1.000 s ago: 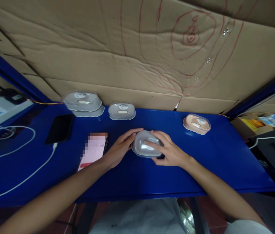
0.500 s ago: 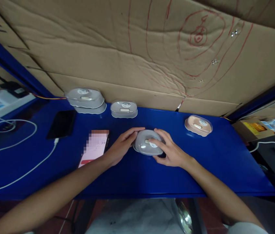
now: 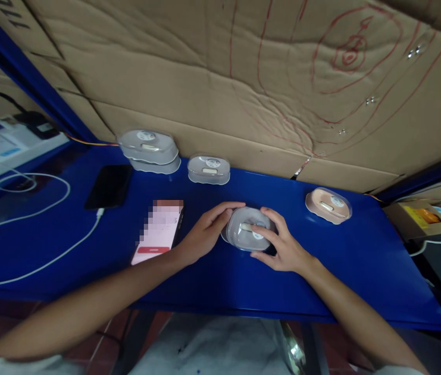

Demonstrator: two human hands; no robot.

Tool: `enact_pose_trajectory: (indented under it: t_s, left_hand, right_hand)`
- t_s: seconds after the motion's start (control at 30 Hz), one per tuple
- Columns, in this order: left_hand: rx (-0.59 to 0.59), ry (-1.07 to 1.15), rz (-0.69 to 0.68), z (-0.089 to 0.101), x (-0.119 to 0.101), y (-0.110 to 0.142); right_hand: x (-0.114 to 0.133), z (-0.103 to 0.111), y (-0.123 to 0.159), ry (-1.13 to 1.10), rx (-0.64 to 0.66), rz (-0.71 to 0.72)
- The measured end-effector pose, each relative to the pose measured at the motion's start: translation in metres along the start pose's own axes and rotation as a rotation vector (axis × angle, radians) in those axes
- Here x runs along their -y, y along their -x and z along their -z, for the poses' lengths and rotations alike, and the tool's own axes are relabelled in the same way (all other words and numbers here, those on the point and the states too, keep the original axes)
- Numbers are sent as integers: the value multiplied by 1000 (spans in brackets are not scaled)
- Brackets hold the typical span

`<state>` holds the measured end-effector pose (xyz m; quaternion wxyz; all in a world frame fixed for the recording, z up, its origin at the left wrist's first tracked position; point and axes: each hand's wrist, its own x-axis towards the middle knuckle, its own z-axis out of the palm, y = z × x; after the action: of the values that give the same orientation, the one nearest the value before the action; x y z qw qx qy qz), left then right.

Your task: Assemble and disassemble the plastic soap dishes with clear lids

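Note:
A clear plastic clamshell case point(image 3: 246, 234) with a small white part inside rests on the blue table point(image 3: 361, 271). My left hand point(image 3: 204, 234) grips its left side with curled fingers. My right hand point(image 3: 283, 244) clasps its right side, fingers over the top. Both hands hold the case against the tabletop.
Two stacked clear cases point(image 3: 149, 148) and a single clear case point(image 3: 208, 169) stand at the back by the cardboard wall point(image 3: 244, 94). A peach case point(image 3: 328, 204) sits at the right. A lit phone point(image 3: 160, 230) lies left of my hands, a dark phone point(image 3: 109, 186) with a white cable point(image 3: 36, 265) further left.
The view has shifted and tilted slightly. My hands stay on the clear case, which has turned a little so the white part inside shows more plainly.

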<state>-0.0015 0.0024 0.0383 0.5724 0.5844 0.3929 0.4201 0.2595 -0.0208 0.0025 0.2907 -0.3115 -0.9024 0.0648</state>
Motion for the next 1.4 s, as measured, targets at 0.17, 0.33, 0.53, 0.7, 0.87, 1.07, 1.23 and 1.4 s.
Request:
enact_pose_trajectory:
  t_s: [0.17,0.33,0.53,0.7,0.87,1.07,1.23,1.4]
  left_hand:
    - [-9,19,-7,1,2,0]
    - [20,19,13,1,6,0]
    - [28,69,51,2,12,-1]
    - [16,205,176,2,15,-3]
    - [45,324,368,6,18,-6]
    - [87,-68,179,10,23,-9]
    - [275,-412,-6,10,15,-1]
    - [184,-920,-248,34,5,-14]
  right_hand:
    - [-1,2,0,23,-9,12]
    - [1,2,-1,28,-14,15]
    - [2,0,-4,33,47,-31]
    - [0,-2,-4,74,92,-45]
    - [6,-1,-4,140,116,-64]
    - [11,8,-3,74,186,-117]
    - [19,41,41,8,242,-267]
    - [12,100,154,272,114,-561]
